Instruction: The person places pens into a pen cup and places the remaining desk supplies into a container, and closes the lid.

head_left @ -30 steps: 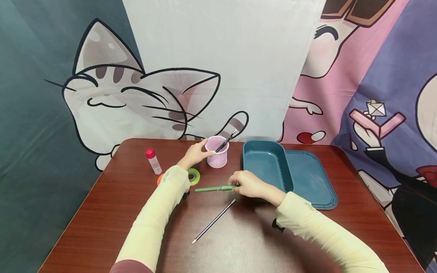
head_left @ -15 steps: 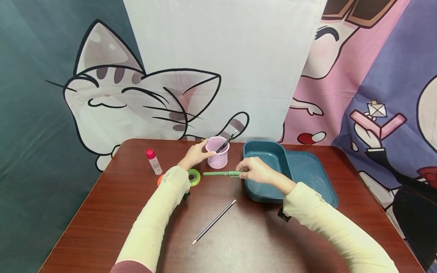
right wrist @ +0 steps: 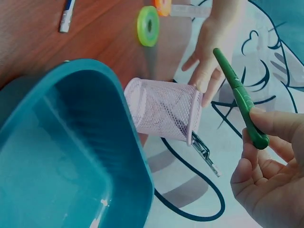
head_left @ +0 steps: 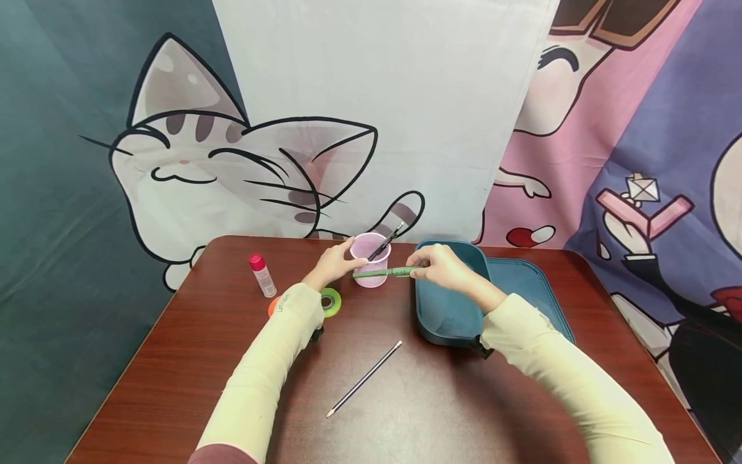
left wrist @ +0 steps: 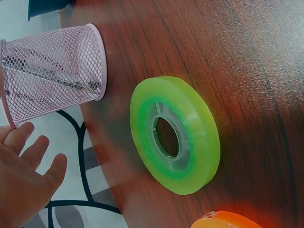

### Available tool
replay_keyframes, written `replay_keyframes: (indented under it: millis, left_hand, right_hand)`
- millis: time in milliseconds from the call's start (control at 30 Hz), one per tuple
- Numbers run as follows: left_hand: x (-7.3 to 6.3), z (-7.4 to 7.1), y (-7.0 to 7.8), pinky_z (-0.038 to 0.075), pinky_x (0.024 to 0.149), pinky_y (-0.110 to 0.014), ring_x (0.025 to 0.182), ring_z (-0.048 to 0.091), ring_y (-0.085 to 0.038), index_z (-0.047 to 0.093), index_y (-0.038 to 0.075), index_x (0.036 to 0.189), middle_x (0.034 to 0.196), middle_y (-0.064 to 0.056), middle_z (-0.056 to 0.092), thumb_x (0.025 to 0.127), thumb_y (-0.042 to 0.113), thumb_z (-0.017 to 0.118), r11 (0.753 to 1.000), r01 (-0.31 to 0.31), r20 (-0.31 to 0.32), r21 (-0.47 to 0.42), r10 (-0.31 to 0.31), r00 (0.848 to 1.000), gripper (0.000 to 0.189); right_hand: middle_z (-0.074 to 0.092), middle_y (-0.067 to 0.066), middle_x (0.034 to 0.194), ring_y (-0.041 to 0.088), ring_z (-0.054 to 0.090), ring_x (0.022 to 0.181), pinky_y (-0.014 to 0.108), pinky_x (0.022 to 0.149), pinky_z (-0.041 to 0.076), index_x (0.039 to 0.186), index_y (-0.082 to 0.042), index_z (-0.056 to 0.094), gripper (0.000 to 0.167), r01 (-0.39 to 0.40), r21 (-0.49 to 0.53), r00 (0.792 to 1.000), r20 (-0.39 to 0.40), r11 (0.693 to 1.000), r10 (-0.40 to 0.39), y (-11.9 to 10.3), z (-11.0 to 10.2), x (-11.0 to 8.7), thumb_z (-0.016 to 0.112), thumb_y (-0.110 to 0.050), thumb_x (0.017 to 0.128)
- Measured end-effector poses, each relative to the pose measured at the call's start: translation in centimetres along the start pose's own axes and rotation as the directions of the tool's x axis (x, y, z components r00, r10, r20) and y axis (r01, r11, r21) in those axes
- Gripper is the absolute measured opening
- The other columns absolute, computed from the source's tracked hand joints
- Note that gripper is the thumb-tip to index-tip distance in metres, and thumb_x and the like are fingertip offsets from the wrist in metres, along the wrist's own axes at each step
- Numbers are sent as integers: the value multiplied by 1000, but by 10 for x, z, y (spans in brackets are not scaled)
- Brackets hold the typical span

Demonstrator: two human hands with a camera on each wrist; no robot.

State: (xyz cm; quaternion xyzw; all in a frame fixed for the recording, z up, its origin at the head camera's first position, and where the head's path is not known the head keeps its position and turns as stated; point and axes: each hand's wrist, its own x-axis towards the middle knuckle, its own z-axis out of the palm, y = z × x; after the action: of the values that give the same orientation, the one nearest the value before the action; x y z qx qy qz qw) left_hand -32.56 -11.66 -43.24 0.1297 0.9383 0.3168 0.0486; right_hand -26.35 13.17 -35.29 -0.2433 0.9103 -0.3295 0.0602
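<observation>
My left hand (head_left: 332, 264) grips the rim of a pink mesh pen cup (right wrist: 154, 104), its thumb at the front. Inside the cup leans a dark pen (right wrist: 204, 149) with a clip, its top sticking out. Between thumb and fingers, my right hand (head_left: 443, 265) holds a green marker (head_left: 382, 272) by one end. The marker lies nearly level in front of the cup in the head view, and its far end points toward my left hand. Below, a dark-striped pencil (head_left: 364, 380) rests on the table.
A blue bin (head_left: 443, 328) stands under my right hand, with its flat lid (head_left: 524, 283) to the right. Near my left forearm lie a green tape roll (left wrist: 202, 133) and a partly hidden orange roll (left wrist: 228, 221). A red-capped glue stick (head_left: 263, 277) stands farther left.
My right hand has lifted the green marker away from me, from near the pencil up to the cup's height. The left hand stays at the cup.
</observation>
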Motion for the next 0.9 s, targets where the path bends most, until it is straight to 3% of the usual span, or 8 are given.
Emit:
replay_keyframes:
  millis: [233, 467, 700, 900]
  left_hand:
    - [1, 1, -1, 32, 101, -43, 122, 41, -32, 29, 8, 138, 135, -15, 42, 81, 39, 60, 1000, 5, -11, 19, -4, 1000, 72]
    - [1, 1, -2, 31, 101, -44, 123, 39, -32, 28, 8, 139, 136, -15, 40, 80, 40, 61, 1000, 10, 4, 1, -10, 1000, 75]
    - [1, 0, -1, 31, 102, -43, 123, 40, -31, 28, 8, 139, 135, -15, 41, 80, 43, 60, 1000, 8, -1, -8, -8, 1000, 76]
    - [0, 0, -1, 31, 102, -42, 125, 38, -30, 26, 8, 140, 138, -13, 38, 80, 43, 59, 1000, 19, 11, -21, -18, 1000, 76]
  right_hand:
    - [64, 5, 71, 11, 47, 58, 23, 52, 39, 84, -5, 68, 9, -4, 92, 995, -96, 996, 13, 3, -7, 10, 65, -7, 76]
    - [67, 14, 83, 4, 54, 63, 20, 58, 45, 90, 0, 68, 15, -44, 181, 983, -168, 983, 75, 8, -10, 19, 65, -7, 77]
    - [66, 20, 88, 4, 58, 65, 19, 61, 48, 95, 3, 66, 21, -85, 304, 964, -214, 949, 155, 10, -10, 27, 64, -9, 78]
    - [66, 14, 79, 8, 57, 62, 20, 58, 47, 91, 3, 67, 18, -88, 326, 946, -270, 941, 182, 9, -10, 34, 65, -8, 77]
